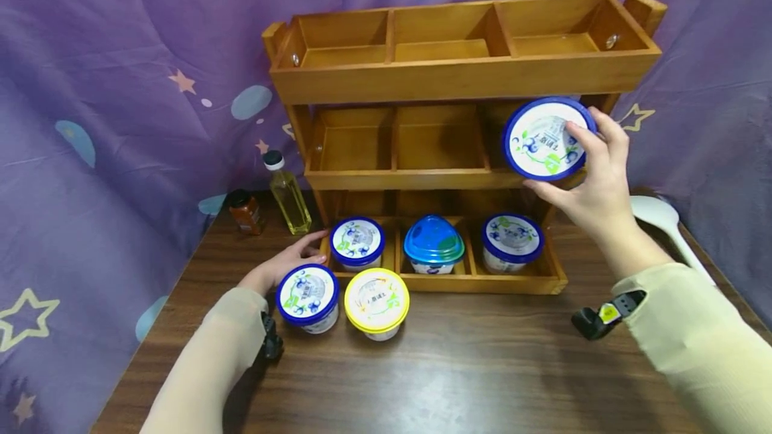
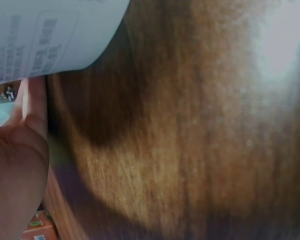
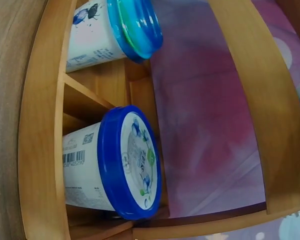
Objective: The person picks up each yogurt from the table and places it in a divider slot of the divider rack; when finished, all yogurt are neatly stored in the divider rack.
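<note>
My right hand [image 1: 603, 186] grips a white tub with a flat dark-blue lid [image 1: 543, 146], thumb below and fingers over the lid's right side. That tub is tilted, in front of the right-hand compartment of the wooden rack's middle tier [image 1: 410, 181]. At the lower left, my left hand [image 1: 283, 266] has its fingers extended to the left end of the bottom tier. Close to it stand a blue-lidded tub [image 1: 307, 295] on the table and another tub [image 1: 358, 241] in the bottom-left compartment. The left wrist view shows a white tub wall [image 2: 55, 35] overlapping the fingers.
A yellow-lidded tub [image 1: 376, 300] stands before the rack. The bottom tier also holds a domed blue-lidded tub [image 1: 433, 243] and a flat blue-lidded one [image 3: 137, 165]. An oil bottle [image 1: 289, 196] and orange jar [image 1: 246, 213] stand left; a white ladle [image 1: 663, 216] lies right.
</note>
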Motion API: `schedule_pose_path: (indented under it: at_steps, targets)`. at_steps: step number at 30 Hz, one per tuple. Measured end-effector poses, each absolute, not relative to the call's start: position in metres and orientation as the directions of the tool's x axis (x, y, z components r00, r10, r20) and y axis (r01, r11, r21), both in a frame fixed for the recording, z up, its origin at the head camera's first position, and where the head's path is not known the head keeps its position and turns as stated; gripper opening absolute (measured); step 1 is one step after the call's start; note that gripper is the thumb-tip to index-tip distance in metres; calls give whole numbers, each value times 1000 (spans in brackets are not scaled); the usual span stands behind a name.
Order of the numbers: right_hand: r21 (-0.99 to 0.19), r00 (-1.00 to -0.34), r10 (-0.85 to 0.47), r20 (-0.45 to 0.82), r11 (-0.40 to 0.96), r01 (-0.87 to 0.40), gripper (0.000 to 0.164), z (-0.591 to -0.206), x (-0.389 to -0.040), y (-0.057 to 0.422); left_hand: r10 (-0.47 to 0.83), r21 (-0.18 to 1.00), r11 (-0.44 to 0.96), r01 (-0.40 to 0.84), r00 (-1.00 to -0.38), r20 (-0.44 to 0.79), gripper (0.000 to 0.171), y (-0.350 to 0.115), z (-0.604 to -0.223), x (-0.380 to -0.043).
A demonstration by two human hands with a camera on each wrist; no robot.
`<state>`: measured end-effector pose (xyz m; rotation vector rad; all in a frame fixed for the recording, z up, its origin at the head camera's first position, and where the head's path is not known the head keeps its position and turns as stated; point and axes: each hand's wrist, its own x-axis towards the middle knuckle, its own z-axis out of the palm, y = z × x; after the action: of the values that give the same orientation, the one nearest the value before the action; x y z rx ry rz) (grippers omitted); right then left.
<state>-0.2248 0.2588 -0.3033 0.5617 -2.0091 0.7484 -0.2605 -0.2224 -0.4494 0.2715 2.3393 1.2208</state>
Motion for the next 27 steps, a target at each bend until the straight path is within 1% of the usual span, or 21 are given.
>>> schedule_pose_path:
  at_steps: [3,6,9,12,17,22,27]
  targets:
    - [-289,-509,-97,855,726,-624,92,-301,-229,261,382,810,585,-51,-863,-331,68,-220,-448,-261]
    - [-308,-543,-99,834,734,-605,95,-298,-232,262,386,810,584,-48,-862,-329,68,-221,-448,-261]
    - [-347,-599,-95,795,740,-577,98,-294,-234,263,388,814,578,-47,-862,-325,68,-221,-449,-261]
    - [-372,-619,-82,781,735,-567,97,-292,-236,263,392,820,570,-48,-861,-323,68,-221,-451,-262]
    - [-388,-617,-58,785,731,-562,90,-293,-239,265,400,824,565,-48,-857,-324,67,-222,-452,-263]
    - [-439,-667,-20,744,739,-511,70,-293,-237,268,401,819,571,-50,-854,-331,69,-222,-450,-262]
    - [-481,-714,21,700,753,-449,64,-293,-234,269,381,814,576,-75,-856,-348,70,-221,-449,-262]
